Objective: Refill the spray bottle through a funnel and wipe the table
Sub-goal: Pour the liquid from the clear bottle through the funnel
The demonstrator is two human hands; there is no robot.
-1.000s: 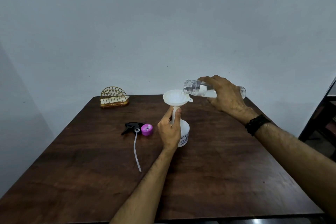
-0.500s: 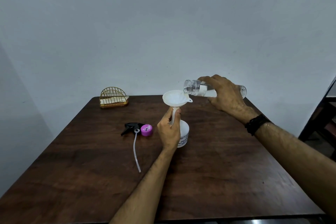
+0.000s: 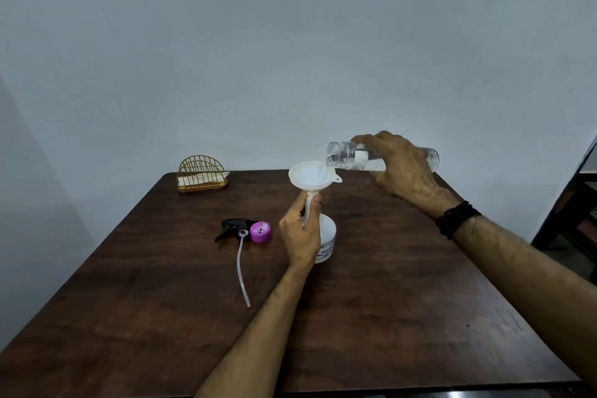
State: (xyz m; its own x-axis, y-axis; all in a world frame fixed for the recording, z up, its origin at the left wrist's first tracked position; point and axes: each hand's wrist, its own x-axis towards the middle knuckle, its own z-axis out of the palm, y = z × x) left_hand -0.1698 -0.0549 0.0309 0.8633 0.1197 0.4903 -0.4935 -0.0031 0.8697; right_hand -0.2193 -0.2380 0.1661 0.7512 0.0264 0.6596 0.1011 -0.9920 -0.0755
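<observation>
The left hand (image 3: pixel 300 233) has its grip clenched around the funnel (image 3: pixel 311 178) stem, steadying it in the white spray bottle (image 3: pixel 326 237) standing mid-counter (image 3: pixel 387 300). The right hand (image 3: pixel 400 168) grasps a clear bottle (image 3: pixel 344 157) tipped nearly level (mouth over the funnel bowl), while the black spray head (image 3: pixel 234 226) and a purple cap (image 3: pixel 261 232) lie just left

Spray bottle (image 3: pixel 327 237) label print unreadable.

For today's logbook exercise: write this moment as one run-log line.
step: pouring | left hand: holds funnel | right hand: tips bottle | sprayer: off
</observation>
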